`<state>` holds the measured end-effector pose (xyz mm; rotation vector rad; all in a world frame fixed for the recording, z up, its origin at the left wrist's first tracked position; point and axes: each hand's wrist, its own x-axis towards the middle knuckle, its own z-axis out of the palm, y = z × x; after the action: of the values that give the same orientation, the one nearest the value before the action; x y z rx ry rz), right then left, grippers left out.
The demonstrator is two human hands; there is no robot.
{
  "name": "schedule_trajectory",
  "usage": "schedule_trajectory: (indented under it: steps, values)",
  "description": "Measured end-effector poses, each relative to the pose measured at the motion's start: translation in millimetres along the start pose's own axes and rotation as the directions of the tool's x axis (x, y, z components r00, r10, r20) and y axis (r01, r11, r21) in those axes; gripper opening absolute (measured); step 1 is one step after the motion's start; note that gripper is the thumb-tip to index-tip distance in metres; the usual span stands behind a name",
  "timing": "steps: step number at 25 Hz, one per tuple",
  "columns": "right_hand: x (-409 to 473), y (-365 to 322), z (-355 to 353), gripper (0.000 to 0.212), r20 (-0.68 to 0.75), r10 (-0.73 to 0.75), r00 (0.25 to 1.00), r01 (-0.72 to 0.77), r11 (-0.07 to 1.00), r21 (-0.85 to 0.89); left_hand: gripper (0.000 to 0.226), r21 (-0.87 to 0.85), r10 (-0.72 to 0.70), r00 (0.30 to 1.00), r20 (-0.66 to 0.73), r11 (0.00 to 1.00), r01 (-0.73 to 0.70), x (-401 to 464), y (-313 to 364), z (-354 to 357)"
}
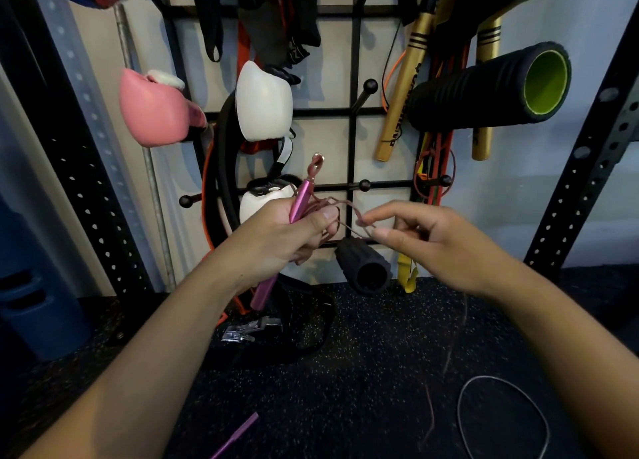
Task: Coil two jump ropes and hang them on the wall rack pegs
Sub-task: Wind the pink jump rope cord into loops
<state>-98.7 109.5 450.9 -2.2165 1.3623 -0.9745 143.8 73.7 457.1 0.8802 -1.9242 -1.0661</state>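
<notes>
1. The left hand (pixel 294 232) is closed around the pink jump-rope handle (pixel 300 199), whose long axis runs steeply up and slightly right, swivel end toward the wall rack (pixel 352 113); gathered loops of the thin mauve cord (pixel 340 204) are pinned under its thumb.
2. The right hand (pixel 425 237) is half open, thumb and forefinger pinching the cord just right of the left hand.
3. From there the cord drops to the floor, toward the second pink handle (pixel 238 432) at lower left.
4. A grey rope (pixel 465 389) lies uncoiled (floor, lower right).
5. A free peg (pixel 364 94) sits above, nearer the right hand.
</notes>
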Motion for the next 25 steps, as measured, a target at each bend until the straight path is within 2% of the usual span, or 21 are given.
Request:
schedule_trajectory:
  steps: [2,4,6,9,11,13,15,17,19,21,22,23,25]
  values:
    - [0.6,-0.9,-1.7,0.021,-0.064,0.018,0.998,-0.017,1.000,0.014,0.030,-0.001,0.003,1.000,-0.018,1.000,-0.003,-1.5,0.3,-5.7]
    - [2.3,1.4,-3.9,0.011,-0.192,0.073,0.979,-0.062,0.996,0.063,0.028,0.004,-0.016,0.998,-0.059,1.000,0.017,-3.2,-1.1,-12.8]
    - [3.9,3.5,-2.9,0.011,-0.287,0.145,0.947,-0.118,0.987,0.109,0.032,-0.028,-0.035,0.995,-0.089,0.999,0.033,-2.4,-6.6,-18.9]
    - [7.3,7.9,1.5,0.013,-0.357,0.137,0.924,-0.138,0.990,0.023,0.024,-0.213,-0.068,0.986,-0.152,0.976,0.035,1.5,-19.8,-26.5]
    - [6.2,6.2,2.2,0.028,-0.307,0.071,0.949,-0.120,0.982,-0.145,0.022,-0.329,-0.119,0.971,-0.208,0.943,0.045,3.6,-27.2,-33.4]
    - [2.7,0.7,5.9,0.052,-0.152,0.015,0.988,-0.075,0.914,-0.398,0.022,-0.389,-0.145,0.964,-0.225,0.920,0.048,4.9,-32.5,-35.0]
    - [-1.5,-8.1,14.9,0.053,0.001,0.004,1.000,-0.003,0.836,-0.548,0.023,-0.380,-0.147,0.966,-0.211,0.923,0.057,6.4,-32.4,-30.6]
    - [-0.1,-9.8,23.6,0.054,0.038,-0.012,0.999,0.033,0.779,-0.626,0.024,-0.344,-0.129,0.971,-0.199,0.937,0.053,8.4,-28.7,-24.3]
    - [7.8,-5.6,25.2,0.061,-0.021,-0.054,0.998,0.025,0.722,-0.692,0.024,-0.324,-0.114,0.975,-0.192,0.945,0.047,9.0,-24.4,-20.8]
    - [16.1,5.7,25.5,0.044,-0.099,-0.072,0.992,0.000,0.810,-0.586,0.024,-0.308,-0.107,0.979,-0.176,0.950,0.048,9.0,-21.9,-16.9]
    - [20.5,12.5,28.4,0.031,-0.141,-0.038,0.989,-0.032,0.884,-0.466,0.023,-0.301,-0.110,0.980,-0.168,0.952,0.056,9.0,-22.2,-13.5]
    - [23.9,16.7,29.6,0.029,-0.167,0.011,0.986,-0.064,0.947,-0.314,0.023,-0.293,-0.115,0.980,-0.160,0.954,0.064,9.1,-22.6,-9.7]
    - [23.3,13.4,26.0,0.052,-0.168,0.098,0.981,-0.095,0.995,0.027,0.023,-0.280,-0.113,0.985,-0.134,0.957,0.072,9.6,-23.7,-2.6]
